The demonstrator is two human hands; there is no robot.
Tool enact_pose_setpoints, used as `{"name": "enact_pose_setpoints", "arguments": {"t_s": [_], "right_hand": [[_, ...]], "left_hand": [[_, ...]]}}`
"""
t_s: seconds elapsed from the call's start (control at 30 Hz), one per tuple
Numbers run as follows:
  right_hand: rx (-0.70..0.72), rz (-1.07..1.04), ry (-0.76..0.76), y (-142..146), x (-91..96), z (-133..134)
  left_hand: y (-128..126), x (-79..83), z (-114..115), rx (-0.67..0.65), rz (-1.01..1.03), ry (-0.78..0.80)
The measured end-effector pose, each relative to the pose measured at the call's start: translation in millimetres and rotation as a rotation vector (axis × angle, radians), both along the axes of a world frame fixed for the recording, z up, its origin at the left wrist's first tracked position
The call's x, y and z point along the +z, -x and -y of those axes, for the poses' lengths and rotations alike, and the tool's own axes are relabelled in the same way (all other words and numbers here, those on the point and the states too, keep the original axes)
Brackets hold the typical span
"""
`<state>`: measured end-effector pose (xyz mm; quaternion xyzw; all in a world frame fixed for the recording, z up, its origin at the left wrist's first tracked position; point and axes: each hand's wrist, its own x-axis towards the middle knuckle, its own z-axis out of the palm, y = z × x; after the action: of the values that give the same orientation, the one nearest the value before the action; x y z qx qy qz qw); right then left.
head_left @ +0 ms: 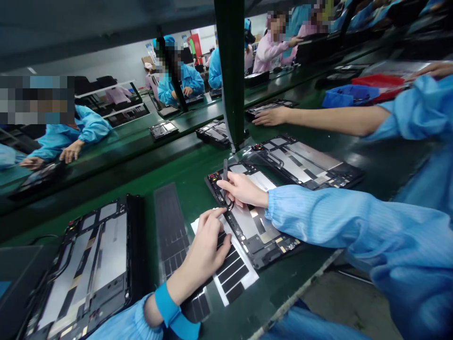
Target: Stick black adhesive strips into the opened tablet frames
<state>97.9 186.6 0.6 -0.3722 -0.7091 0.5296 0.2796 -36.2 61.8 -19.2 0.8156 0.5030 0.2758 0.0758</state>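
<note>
Head cam only here, and it's a tablet assembly line. The work in hand looks like fitting black strips onto an opened tablet back housing [256, 226]. The right hand [244, 190] has its fingers [235, 182] clenched round a pair of dark tweezers [225, 177], which stand up out of the grip right over the housing. The left hand [208, 243] is down on a white backing sheet [240, 283] carrying black strips [231, 269], with its index finger pressed on them. I can't tell whether those fingers are pinching a strip or just holding the sheet flat.

That sheet sits on the green bench [191, 179], right up against the housing's lower left edge. To me, the next move calls for getting one strip's edge free of the backing so the tweezers can take it.

There's a blue wrist strap [166, 304] on the left wrist, a dark strip sheet [170, 231] just left of the hands, and more housings [85, 278] [304, 160] on both sides. Further up, a co-worker's hand [271, 115] lies near another housing, with a blue tray [347, 96] and a red tray [378, 81] beyond it.
</note>
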Motion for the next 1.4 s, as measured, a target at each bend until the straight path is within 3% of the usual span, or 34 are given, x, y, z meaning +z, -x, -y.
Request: {"name": "enact_pose_setpoints", "arguments": {"t_s": [0.13,0.37,0.53,0.73,0.87,1.17,1.4], "right_hand": [[-0.009,0.04,-0.06,1,1.8,2],[-0.078,0.105,-0.328,3,3.3,4],[-0.094,0.079,-0.288,2,4.9,4],[-0.066,0.035,-0.175,1,3.9,4],[-0.045,-0.023,-0.102,1,0.8,3],[-0.064,-0.032,-0.134,1,1.6,3],[-0.036,0.038,-0.199,1,5.8,2]], "left_hand": [[0,2.3,-1,-0.055,-0.047,-0.011],[-2,2.2,0,-0.047,-0.157,-0.071],[-2,4.1,-4,-0.036,-0.284,-0.042],[-4,6.6,-5,-0.135,-0.423,-0.096],[-2,3.1,-2,-0.147,-0.299,-0.077],[-9,-4.5,6,-0.031,0.003,0.095],[-22,13.4,22,0.011,0.166,0.213]]}}
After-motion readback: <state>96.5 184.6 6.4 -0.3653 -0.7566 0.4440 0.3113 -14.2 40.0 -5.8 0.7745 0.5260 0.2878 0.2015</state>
